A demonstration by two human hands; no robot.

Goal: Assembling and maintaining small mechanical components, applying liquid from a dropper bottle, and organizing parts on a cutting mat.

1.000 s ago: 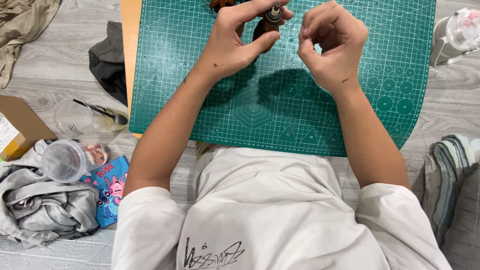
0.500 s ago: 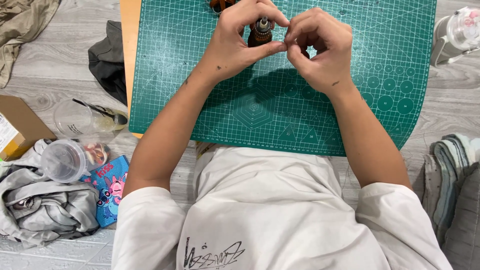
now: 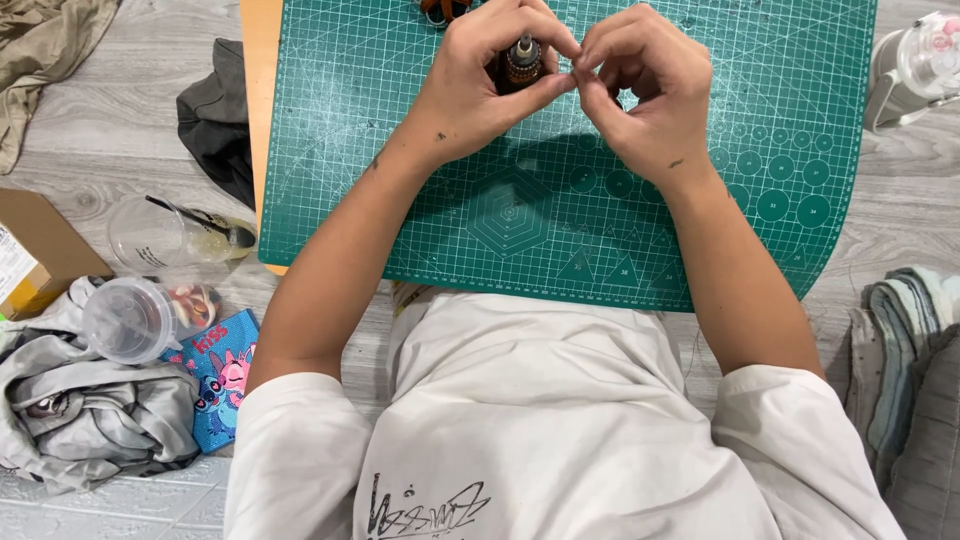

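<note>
Holding a small dark motor (image 3: 521, 66) upright at the top centre of the frame, above the green mat (image 3: 700, 230), we clasp it in our left hand (image 3: 478, 88) while our right hand (image 3: 645, 95) pinches narrowly just beside it.

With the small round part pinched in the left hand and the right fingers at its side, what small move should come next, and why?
Probably a small steadying of the left hand. It holds the small dark and copper-coloured cylindrical part above the green cutting mat, and the right hand has its fingertips bunched right beside the part. What they pinch is too small to see, so a still part likely helps such fine work.
</note>
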